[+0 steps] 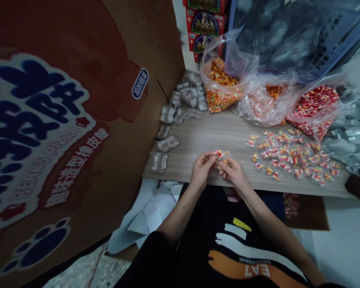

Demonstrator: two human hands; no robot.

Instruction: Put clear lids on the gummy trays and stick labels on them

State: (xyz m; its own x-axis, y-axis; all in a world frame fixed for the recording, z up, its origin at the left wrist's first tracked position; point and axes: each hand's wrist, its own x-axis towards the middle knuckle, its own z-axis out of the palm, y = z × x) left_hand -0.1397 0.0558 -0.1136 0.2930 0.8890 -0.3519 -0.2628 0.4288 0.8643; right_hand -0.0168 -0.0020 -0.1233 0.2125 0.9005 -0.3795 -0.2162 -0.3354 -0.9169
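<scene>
Near the front edge of the table, my left hand (203, 169) and my right hand (234, 172) meet over a small clear plastic tray (227, 153) with red and orange candies in it. Fingers of both hands are closed on it, the left at its left side and the right at its lower right. The fingertips partly hide the tray. To the right lie many filled clear trays (288, 154) with colourful candies. Empty clear trays (168, 143) lie along the table's left side, with more heaped behind them.
A large printed cardboard box (120, 132) stands close on the left. Along the back are a bag of orange candies (223, 92), a crumpled clear bag (261, 104) and a bag of red candies (316, 106). Behind stand stacked red boxes (204, 24) and a blue crate (333, 52).
</scene>
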